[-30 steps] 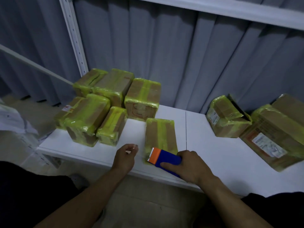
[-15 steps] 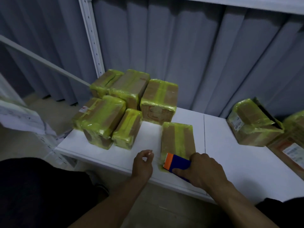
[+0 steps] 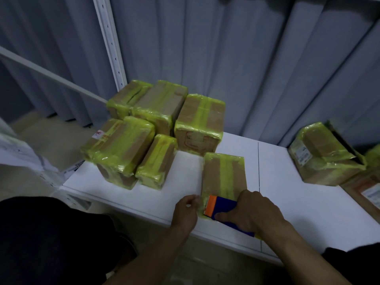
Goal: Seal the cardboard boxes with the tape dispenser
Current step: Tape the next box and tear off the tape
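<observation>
Box [image 3: 224, 175]: flat on the white table [image 3: 304, 204], near its front edge, striped with yellow-green tape.
Tape dispenser [image 3: 221, 206]: blue with orange end, lying on the near end of the box.
Right hand [image 3: 251, 214]: at 3 o'clock of the dispenser, fingers wrapped around it, gripping.
Left hand [image 3: 185, 211]: at 9 o'clock of the dispenser, fingers curled beside the box corner; cannot tell if pinching something.
Pile of taped boxes [image 3: 144, 132]: at 10 o'clock of the box, well apart.
Box with open flap [image 3: 322, 157]: at 3 o'clock, on the same table.
</observation>
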### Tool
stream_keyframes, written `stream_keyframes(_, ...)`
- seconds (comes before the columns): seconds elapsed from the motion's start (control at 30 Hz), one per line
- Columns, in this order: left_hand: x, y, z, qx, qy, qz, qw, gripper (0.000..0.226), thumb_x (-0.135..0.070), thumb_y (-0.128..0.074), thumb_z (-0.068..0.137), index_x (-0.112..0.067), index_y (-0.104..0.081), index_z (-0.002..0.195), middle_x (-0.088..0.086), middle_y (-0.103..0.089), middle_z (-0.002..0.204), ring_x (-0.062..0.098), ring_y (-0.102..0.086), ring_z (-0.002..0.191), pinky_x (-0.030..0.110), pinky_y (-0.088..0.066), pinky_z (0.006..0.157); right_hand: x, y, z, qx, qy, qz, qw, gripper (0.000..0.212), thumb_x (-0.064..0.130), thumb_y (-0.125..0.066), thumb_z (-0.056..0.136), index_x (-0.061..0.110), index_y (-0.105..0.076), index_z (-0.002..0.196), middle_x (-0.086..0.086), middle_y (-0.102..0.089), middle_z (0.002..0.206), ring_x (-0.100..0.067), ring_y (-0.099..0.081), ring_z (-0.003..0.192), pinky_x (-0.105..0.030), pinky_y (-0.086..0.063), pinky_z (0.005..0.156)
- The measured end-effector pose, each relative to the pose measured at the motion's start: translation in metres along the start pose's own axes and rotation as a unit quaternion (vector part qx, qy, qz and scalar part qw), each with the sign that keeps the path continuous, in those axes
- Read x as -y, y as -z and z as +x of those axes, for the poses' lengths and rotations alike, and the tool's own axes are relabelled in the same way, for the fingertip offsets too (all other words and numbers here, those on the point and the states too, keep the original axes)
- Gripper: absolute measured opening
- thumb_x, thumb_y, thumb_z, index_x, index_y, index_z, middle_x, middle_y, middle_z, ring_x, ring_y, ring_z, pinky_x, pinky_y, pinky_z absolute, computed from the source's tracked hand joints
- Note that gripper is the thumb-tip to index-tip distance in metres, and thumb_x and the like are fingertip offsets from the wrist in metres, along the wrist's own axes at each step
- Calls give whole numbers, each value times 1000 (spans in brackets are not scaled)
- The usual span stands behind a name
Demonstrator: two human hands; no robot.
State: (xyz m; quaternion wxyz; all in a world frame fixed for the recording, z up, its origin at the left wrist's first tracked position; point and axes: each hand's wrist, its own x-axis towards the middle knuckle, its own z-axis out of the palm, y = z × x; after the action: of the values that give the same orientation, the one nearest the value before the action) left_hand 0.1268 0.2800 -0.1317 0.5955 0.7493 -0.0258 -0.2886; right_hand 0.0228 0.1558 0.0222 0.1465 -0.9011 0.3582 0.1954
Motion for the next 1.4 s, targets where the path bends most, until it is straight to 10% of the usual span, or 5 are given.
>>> stream_keyframes(0.2,0,1,12,68,80,-36,994,33,-22,-58,97,-21,-58,130,2,-62,112,16,-58,91,26,-46,70,-5,-1,9,28,5,18,999,85,86,-71,63,23,-53,118,9,-55,94,-15,-62,85,-30,-57,80)
stream_keyframes(0.53,11,13,-7,26,-219,101,970,21,-8,-65,94,-21,-78,104,-25,-72,91,-5,-68,91,10,-51,81,-15,-11,7,-5,22,25,999,86,87,-68,65,24,-55,121,6,-64,104,-18,-68,94,-32,-59,82)
stream_keyframes(1.03,-3,40,8,229,-273,191,915,66,-10,-71,89,-57,-49,128,-21,-36,153,-3,-49,129,19,-46,103,-32,-34,-6,-68,47,32,996,73,88,-62,70,27,-60,110,13,-60,88,-10,-65,79,-22,-52,64)
stream_keyframes(1.17,-12,41,7,143,-374,315,861,58,-51,-80,77,-56,-54,129,-34,-35,148,-15,-42,128,11,-40,103,-39,-30,-9,-49,46,66,996,65,86,-65,69,27,-60,95,12,-62,80,-8,-64,73,-25,-55,63)
stream_keyframes(1.4,-5,35,20,84,-440,369,815,45,-37,-78,84,-38,-66,127,-22,-51,141,6,-53,127,27,-50,99,-43,-33,-11,-44,45,77,995,66,83,-66,72,24,-64,102,10,-65,84,-8,-66,76,-27,-59,71)
